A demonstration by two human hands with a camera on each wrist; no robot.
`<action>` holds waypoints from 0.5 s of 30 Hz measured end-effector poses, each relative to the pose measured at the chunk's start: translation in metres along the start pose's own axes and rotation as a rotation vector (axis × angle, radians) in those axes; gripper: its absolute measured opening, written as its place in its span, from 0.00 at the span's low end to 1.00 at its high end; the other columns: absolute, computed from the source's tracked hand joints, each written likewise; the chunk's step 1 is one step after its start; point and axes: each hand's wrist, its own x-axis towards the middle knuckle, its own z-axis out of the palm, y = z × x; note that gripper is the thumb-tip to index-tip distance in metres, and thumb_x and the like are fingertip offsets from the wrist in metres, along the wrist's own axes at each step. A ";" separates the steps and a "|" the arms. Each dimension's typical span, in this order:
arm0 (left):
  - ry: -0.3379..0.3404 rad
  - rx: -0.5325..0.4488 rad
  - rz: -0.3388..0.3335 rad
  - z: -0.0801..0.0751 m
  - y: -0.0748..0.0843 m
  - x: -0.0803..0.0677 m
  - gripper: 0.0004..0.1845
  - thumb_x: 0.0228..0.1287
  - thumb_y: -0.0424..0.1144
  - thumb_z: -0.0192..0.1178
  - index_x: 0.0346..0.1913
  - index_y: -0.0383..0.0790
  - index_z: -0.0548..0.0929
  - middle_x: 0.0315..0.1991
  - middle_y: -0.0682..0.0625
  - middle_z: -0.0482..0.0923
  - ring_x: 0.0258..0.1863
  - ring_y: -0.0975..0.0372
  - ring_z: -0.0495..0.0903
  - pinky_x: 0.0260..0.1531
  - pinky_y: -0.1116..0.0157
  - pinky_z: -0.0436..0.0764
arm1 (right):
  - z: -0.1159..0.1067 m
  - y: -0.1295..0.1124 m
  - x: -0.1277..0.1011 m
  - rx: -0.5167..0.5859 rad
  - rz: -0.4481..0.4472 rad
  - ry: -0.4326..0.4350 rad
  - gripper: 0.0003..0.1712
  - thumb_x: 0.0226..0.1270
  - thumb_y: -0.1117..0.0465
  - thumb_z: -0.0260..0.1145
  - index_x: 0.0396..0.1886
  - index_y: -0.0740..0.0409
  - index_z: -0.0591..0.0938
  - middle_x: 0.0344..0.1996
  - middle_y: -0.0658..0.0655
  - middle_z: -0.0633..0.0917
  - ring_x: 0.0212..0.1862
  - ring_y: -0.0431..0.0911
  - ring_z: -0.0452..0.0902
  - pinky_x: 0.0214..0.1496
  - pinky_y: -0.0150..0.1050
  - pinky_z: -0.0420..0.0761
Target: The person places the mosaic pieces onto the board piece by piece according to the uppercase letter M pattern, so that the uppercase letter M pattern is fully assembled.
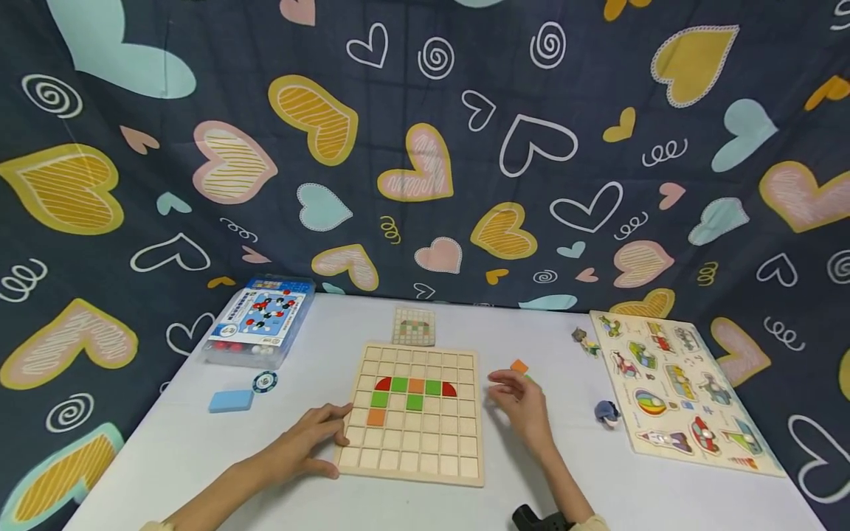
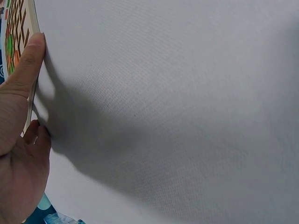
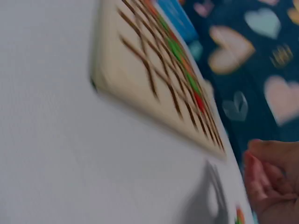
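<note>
A wooden grid board (image 1: 425,450) lies in the middle of the white table (image 1: 199,450). It holds two red quarter rounds, three green tiles and two orange tiles (image 1: 376,417) in its upper rows. My left hand (image 1: 335,436) rests on the board's left edge, fingers on top and thumb at the lower corner. The left wrist view shows the thumb (image 2: 25,65) pressed along the board's edge (image 2: 32,14). My right hand (image 1: 506,391) hovers just right of the board, fingers loosely curled with nothing seen in them. A loose orange tile (image 1: 519,366) lies just beyond it.
A small pattern card (image 1: 414,326) lies behind the board. At the left are a blue plastic kit box (image 1: 259,328), a poker chip (image 1: 265,381) and a blue block (image 1: 231,400). A peg puzzle board (image 1: 677,387) and small figures (image 1: 606,413) sit at the right.
</note>
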 end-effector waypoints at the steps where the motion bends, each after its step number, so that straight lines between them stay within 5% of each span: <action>1: -0.001 -0.001 -0.002 0.000 0.000 0.000 0.17 0.48 0.53 0.68 0.37 0.54 0.74 0.67 0.38 0.64 0.58 0.45 0.66 0.55 0.45 0.70 | -0.009 0.002 0.002 -0.028 0.005 0.061 0.14 0.55 0.79 0.68 0.42 0.70 0.81 0.40 0.68 0.85 0.37 0.43 0.83 0.37 0.25 0.80; 5: -0.004 -0.002 -0.007 0.001 -0.002 0.000 0.17 0.48 0.53 0.68 0.36 0.54 0.74 0.67 0.38 0.65 0.58 0.45 0.66 0.55 0.44 0.70 | -0.034 0.011 0.008 -0.221 0.045 0.220 0.17 0.53 0.77 0.70 0.45 0.71 0.80 0.42 0.69 0.84 0.39 0.49 0.82 0.35 0.21 0.76; 9: -0.010 -0.010 -0.009 0.001 -0.003 0.000 0.17 0.48 0.54 0.68 0.37 0.54 0.75 0.67 0.38 0.65 0.58 0.45 0.66 0.55 0.44 0.70 | -0.046 0.016 0.010 -0.394 0.120 0.205 0.24 0.51 0.74 0.72 0.49 0.71 0.77 0.44 0.69 0.83 0.43 0.56 0.80 0.37 0.22 0.75; 15: -0.014 -0.014 -0.004 0.000 -0.004 0.001 0.17 0.48 0.55 0.67 0.37 0.54 0.74 0.68 0.39 0.64 0.59 0.45 0.65 0.55 0.44 0.69 | -0.051 0.022 0.014 -0.372 0.104 0.194 0.21 0.49 0.76 0.71 0.46 0.74 0.78 0.37 0.69 0.85 0.34 0.47 0.80 0.32 0.19 0.73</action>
